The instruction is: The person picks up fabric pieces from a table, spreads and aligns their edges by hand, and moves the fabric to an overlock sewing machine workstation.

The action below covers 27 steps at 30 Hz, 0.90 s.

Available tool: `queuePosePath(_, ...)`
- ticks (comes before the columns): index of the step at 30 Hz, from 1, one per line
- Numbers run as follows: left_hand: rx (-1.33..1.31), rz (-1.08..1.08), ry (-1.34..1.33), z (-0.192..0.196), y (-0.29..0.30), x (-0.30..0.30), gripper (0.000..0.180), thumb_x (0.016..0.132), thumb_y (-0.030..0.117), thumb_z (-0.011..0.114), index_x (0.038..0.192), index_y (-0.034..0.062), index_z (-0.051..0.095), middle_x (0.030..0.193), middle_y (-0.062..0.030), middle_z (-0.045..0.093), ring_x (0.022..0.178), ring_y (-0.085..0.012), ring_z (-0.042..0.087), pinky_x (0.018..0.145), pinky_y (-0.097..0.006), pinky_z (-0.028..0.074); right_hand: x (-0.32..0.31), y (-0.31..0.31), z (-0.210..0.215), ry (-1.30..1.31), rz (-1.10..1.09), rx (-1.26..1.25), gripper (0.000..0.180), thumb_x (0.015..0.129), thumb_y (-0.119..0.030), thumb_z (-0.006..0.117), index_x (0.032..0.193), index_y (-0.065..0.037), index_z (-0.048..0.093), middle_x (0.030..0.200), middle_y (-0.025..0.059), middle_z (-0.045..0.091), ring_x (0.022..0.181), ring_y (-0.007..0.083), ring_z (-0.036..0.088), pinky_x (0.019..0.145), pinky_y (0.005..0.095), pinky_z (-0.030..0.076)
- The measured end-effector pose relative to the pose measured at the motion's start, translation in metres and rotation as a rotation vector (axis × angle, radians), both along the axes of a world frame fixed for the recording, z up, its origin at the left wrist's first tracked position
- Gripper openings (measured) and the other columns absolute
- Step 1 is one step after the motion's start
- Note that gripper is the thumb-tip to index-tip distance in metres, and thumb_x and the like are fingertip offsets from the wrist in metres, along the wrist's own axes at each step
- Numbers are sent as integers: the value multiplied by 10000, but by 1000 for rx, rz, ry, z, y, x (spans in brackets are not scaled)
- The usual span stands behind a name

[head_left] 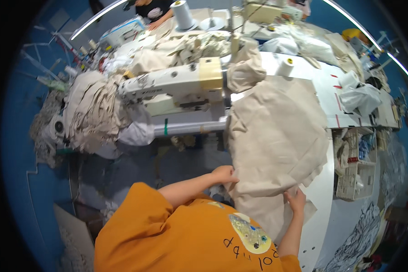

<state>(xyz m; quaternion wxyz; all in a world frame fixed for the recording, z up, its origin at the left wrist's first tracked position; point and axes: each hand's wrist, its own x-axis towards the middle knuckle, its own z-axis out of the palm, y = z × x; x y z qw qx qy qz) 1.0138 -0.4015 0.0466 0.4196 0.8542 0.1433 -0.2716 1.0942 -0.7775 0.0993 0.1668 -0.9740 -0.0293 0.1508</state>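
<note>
A wide beige fabric piece [276,131] is spread over the white table to the right of the sewing machine [177,86], its near part hanging toward me. My left hand [225,174] pinches the cloth's left edge near the table's front. Lower right, my right hand [295,198] is closed on a fold of the same cloth, fingertips partly hidden by it. Creases run across the fabric between the two hands. The machine's arm lies to the left, with no cloth of mine under its needle end that I can make out.
Left of the machine hangs a thick stack of beige fabric pieces [93,109]. A thread cone [284,67] stands behind the spread cloth. Plastic crates [354,181] sit below the table on the right. Across the table, a person [156,13] works among fabric heaps.
</note>
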Motion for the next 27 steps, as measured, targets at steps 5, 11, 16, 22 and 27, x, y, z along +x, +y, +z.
queuePosePath(5,-324,-17,-121,9,-5,-1,357,785,290,714,1014,40,605,806,-94,666,768,-247,651,735,-337,504,-16,3,12,87,-87,304,348,808,-203,729,1077,13,675,969,182,716,880,308,682,806,379,505)
queuePosePath(11,-298,-38,-109,23,11,2,344,795,196,624,1094,27,644,855,-118,685,800,-255,660,732,-350,507,-15,24,58,100,-70,208,240,875,-158,662,1015,36,677,847,160,704,774,214,644,739,350,495)
queuePosePath(16,-466,-111,-212,34,37,19,393,825,200,605,1186,53,657,832,-117,692,757,-253,650,711,-359,504,11,48,103,-3,-6,224,218,890,-140,653,998,49,671,795,111,680,754,150,585,717,324,483)
queuePosePath(22,-599,-39,-514,103,81,60,350,867,169,562,1185,64,664,947,-154,681,839,-267,642,768,-350,494,82,63,157,-62,12,258,238,906,-124,632,1077,42,640,933,88,683,852,149,610,774,315,488)
queuePosePath(27,-513,9,-823,128,124,92,330,861,152,557,1160,72,672,999,-137,657,960,-301,613,847,-391,489,154,118,187,-181,192,264,264,899,-119,631,1113,35,624,1001,120,679,907,193,623,820,328,482)
